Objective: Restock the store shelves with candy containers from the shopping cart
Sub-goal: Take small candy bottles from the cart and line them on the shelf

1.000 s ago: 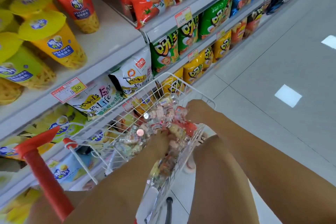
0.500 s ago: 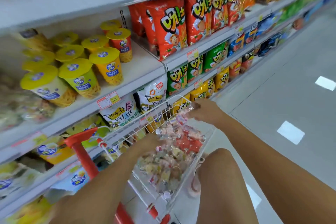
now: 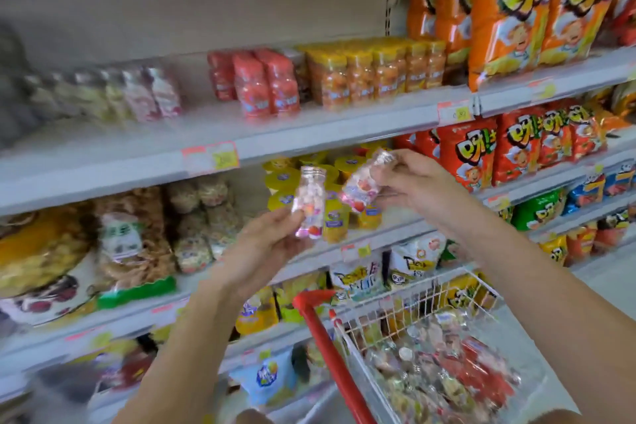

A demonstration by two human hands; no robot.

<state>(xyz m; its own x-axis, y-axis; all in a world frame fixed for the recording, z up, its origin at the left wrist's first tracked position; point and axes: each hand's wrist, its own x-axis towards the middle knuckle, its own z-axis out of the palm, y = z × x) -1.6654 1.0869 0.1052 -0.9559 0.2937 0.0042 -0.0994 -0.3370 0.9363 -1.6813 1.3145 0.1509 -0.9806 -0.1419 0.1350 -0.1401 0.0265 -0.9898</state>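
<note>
The left hand (image 3: 261, 248) curls its fingers round a clear candy container (image 3: 308, 203), held upright before the shelf (image 3: 309, 134). The right hand (image 3: 418, 182) pinches a second container (image 3: 363, 188), tilted. More lie in the cart (image 3: 430, 289), lower right. The price tags (image 3: 210, 157) are too blurred to read.

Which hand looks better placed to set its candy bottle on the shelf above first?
Probably the left hand: its upright bottle sits nearer the bare stretch of the candy shelf. The right hand pinches the tilted bottle, farther right.
</note>
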